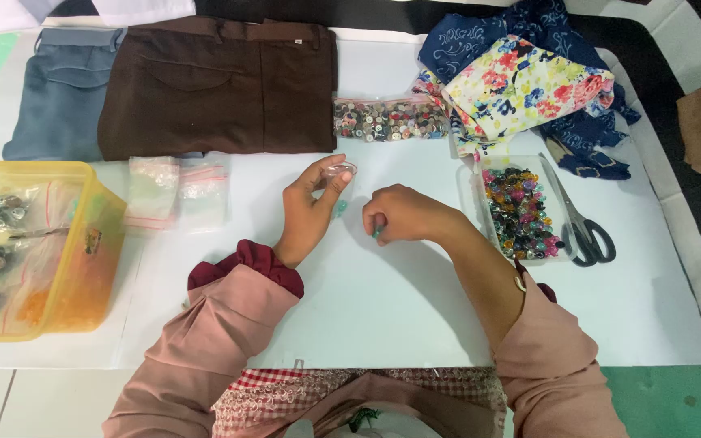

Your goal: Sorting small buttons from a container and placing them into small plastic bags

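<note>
Buttons, tiny and green: one sits pinched in our right hand (pixel 399 215), fingers curled tight on the white table (pixel 415 316). Another green button (pixel 339 208) lies by our left hand (pixel 311 207), whose thumb and finger hold a small clear plastic bag (pixel 340 169). We think a steady, open bag helps. Nearby are shiny scissors (pixel 578 215), a tray of bright beads (pixel 519 212) and soft brown trousers (pixel 217 85).
</note>
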